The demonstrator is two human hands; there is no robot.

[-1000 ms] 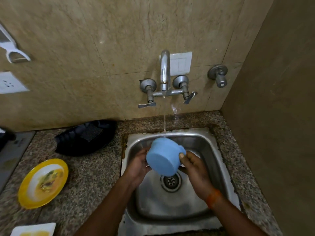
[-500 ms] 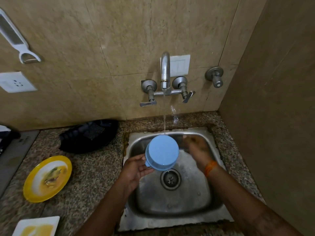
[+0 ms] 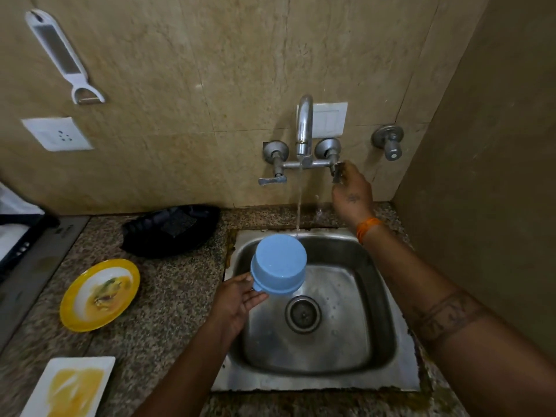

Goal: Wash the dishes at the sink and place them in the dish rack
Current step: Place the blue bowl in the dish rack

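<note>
A blue bowl [image 3: 279, 264] is held upside down over the steel sink [image 3: 376, 299], its base facing up. My left hand [image 3: 237, 299] grips it from below at its left rim. My right hand [image 3: 350, 191] is raised to the wall tap [image 3: 304, 130] and its fingers close on the right tap handle [image 3: 338, 171]. A thin stream of water [image 3: 299, 203] falls from the spout just behind the bowl. The sink basin holds only its drain [image 3: 302, 314].
On the granite counter left of the sink lie a dirty yellow plate [image 3: 100, 293], a dirty white square plate [image 3: 66, 386] and a black dish [image 3: 171, 228]. A black rack edge [image 3: 18, 233] shows at far left. A side wall stands close on the right.
My right hand let go of the bowl and rose from the sink to the right tap handle. My left hand alone now holds the bowl, which shifted slightly left.
</note>
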